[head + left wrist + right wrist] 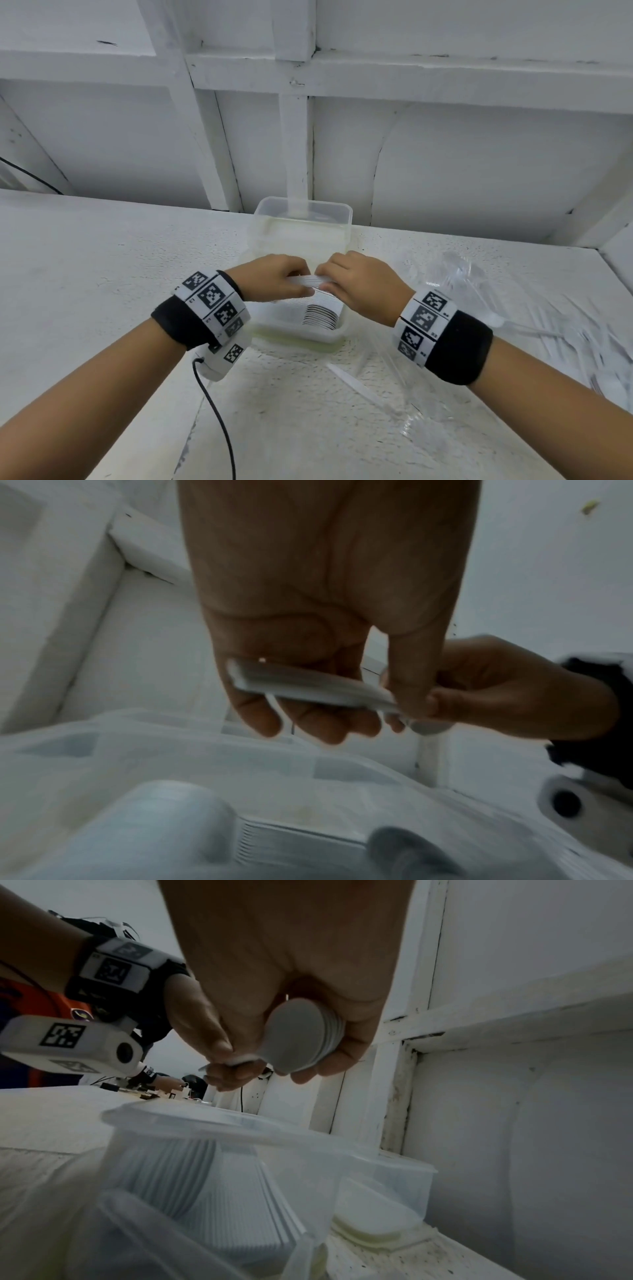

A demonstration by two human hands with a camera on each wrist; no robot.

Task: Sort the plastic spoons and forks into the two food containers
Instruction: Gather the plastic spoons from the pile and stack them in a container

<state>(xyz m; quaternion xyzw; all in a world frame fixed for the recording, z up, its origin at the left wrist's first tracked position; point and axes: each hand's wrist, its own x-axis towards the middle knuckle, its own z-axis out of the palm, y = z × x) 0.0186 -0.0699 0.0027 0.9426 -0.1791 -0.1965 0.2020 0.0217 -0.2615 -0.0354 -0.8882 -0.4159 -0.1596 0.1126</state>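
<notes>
You're holding a nested stack of spoons (310,280) between both hands right over the near container (337,337), left hand (274,279) pinching the handle end, right hand (359,286) curling round the bowls (303,1037), so both grips are closing firmly on that bundle. To do this well, I'd say you're wanting to keep the stack square and level, lowering it alongside the row already lying inside rather than dropping it, since loose spoons will likely fan out and slide. That near container is already carrying a neat row of stacked white cutlery (322,315), bowl ends showing toward the right; whether any forks sit among them I cannot tell. The far container (305,219), just behind it against the wall, is looking empty from the head view, though its clear sides make that hard to judge. More clear and white cutlery (513,329) is lying scattered on the surface (102,267) to the right, well apart from your hands, so plenty of sorting seems left.
</notes>
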